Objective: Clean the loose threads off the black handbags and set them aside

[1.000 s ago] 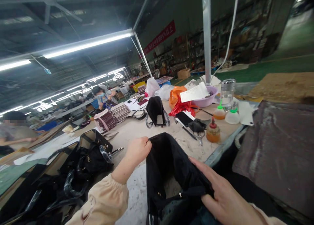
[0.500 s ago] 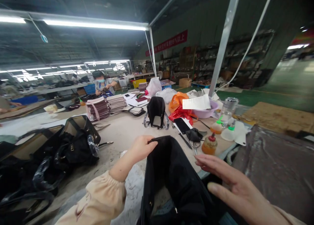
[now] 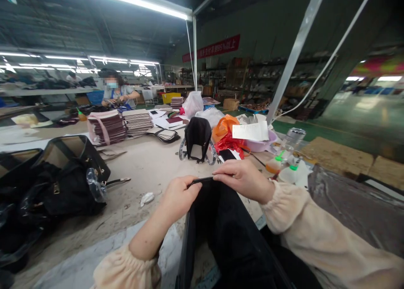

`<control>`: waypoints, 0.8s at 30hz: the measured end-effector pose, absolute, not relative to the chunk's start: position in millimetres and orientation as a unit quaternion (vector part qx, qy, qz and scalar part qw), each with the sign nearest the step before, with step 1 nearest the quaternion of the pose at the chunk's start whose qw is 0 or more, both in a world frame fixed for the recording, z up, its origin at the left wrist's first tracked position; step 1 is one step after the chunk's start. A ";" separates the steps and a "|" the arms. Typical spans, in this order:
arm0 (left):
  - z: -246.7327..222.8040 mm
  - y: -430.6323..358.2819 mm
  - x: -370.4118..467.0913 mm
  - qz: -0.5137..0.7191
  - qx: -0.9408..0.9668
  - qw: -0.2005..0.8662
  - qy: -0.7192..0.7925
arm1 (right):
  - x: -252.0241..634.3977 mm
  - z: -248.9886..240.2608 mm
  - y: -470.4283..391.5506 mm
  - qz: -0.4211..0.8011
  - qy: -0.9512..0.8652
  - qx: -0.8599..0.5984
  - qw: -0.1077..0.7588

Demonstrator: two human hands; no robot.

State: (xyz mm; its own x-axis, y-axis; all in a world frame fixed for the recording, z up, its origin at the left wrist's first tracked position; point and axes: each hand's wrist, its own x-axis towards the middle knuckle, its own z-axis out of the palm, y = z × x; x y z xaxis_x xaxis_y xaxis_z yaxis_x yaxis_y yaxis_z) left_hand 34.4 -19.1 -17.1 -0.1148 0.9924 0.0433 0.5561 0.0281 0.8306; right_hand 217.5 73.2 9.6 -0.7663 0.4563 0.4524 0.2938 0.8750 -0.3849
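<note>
A black bag stands open in front of me, its far rim raised toward the table's middle. On the left end of that rim, my left hand pinches the edge between thumb and fingers. My right hand grips the same rim at its right end, thumb below and fingers on top. Past my hands, a smaller black bag piece with plastic-wrapped handles stands on the table. Several black bags with tan insides are grouped on the left.
Stacks of maroon-edged pieces lie at the back left. Orange and red plastic bags, a purple basin and glue bottles occupy the right side. A metal post rises there. A co-worker is across the table.
My right hand has moved left and inward from beside the bag and taken hold of its far rim. My left hand keeps its grip. The view has shifted slightly.
</note>
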 end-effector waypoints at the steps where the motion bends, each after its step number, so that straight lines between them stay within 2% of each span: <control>1: -17.6 -19.0 34.1 0.366 0.596 0.298 0.649 | 215.5 9.4 74.4 0.135 -0.934 -0.201 0.262; 11: -18.2 -17.3 36.3 0.345 0.615 0.254 0.662 | 202.6 18.0 70.8 -0.023 -0.954 -0.221 0.202; 17: -17.9 -18.2 39.0 0.339 0.616 0.225 0.675 | 187.2 14.5 69.5 0.046 -0.950 -0.227 0.211; 24: -17.1 -17.5 33.6 0.344 0.610 0.253 0.667 | 204.1 19.4 79.0 0.078 -0.963 -0.170 0.193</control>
State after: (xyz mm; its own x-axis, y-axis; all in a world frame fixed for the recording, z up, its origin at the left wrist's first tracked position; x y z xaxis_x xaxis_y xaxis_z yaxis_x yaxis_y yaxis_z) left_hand 33.6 -17.5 -17.1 -0.1266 0.9886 0.0819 0.6407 0.0185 0.7675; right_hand 204.1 79.0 19.4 -0.8674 0.3583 0.3454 0.2982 0.9298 -0.2155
